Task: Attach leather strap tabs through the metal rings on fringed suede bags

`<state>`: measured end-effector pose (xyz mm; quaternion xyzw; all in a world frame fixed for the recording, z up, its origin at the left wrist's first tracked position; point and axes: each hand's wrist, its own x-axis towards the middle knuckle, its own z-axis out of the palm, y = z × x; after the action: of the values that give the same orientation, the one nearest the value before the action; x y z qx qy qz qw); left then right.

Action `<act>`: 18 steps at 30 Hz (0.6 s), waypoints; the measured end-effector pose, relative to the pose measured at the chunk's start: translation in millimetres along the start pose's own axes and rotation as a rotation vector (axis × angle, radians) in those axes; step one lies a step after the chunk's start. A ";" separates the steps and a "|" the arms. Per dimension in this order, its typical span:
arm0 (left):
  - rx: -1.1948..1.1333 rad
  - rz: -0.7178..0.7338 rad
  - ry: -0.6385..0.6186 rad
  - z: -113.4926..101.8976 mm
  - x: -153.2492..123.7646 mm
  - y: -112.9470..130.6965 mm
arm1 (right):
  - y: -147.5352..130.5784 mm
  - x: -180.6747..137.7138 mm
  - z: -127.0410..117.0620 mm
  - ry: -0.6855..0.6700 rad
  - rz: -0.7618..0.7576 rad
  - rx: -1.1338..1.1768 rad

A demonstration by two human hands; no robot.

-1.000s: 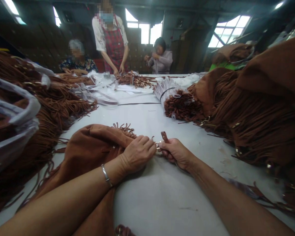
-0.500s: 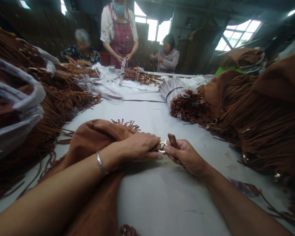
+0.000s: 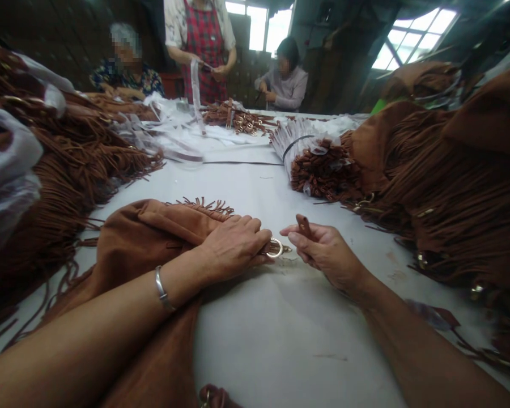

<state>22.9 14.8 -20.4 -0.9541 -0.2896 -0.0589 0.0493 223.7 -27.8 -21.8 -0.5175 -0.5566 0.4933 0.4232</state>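
Note:
A brown suede-like bag with a fringe lies on the table under my left forearm. My left hand is closed over its right end, fingers curled down. A gold metal ring sticks out past those fingers, with a small gold piece at its right side. Just right of the ring, my right hand pinches a short brown leather strap between thumb and fingers. The strap's end points up and shows a small metal dot. A gap separates my right fingertips from the ring.
Fringed brown bags are piled at the left and right. A banded bundle of wrapped straps lies farther back, near a heap of straps with gold buckles. Three people work across the white table.
My right hand has come away from the ring, leaving a gap, and still pinches the strap. My left hand and the bag end have shifted slightly left in view.

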 end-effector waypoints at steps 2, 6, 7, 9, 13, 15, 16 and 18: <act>0.012 -0.012 0.001 -1.5 -0.6 0.8 | 6.9 1.1 7.2 -0.061 0.026 -0.044; -0.003 -0.030 0.027 -1.9 -1.4 1.4 | 20.1 5.6 14.4 -0.222 0.045 -0.053; -0.004 -0.044 0.035 -1.4 -1.1 1.6 | 21.1 6.6 13.9 -0.213 0.044 -0.055; -0.006 -0.085 0.048 0.1 0.2 2.3 | 19.1 7.7 11.0 -0.080 0.065 -0.043; -0.018 -0.145 0.061 3.3 5.2 4.2 | 7.8 4.7 9.8 0.181 0.108 0.100; -0.025 -0.181 0.054 3.8 7.6 4.6 | 5.5 1.6 17.0 0.128 0.102 0.114; -0.034 -0.199 0.046 3.8 8.6 4.7 | 5.9 0.1 22.2 0.096 0.098 0.100; -0.056 -0.213 0.028 3.4 9.7 4.6 | 8.5 -2.2 32.9 0.089 0.064 0.084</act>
<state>33.8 16.8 -22.7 -0.9180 -0.3870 -0.0850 0.0200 193.0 -33.9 -35.2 -0.5382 -0.4991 0.5061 0.4529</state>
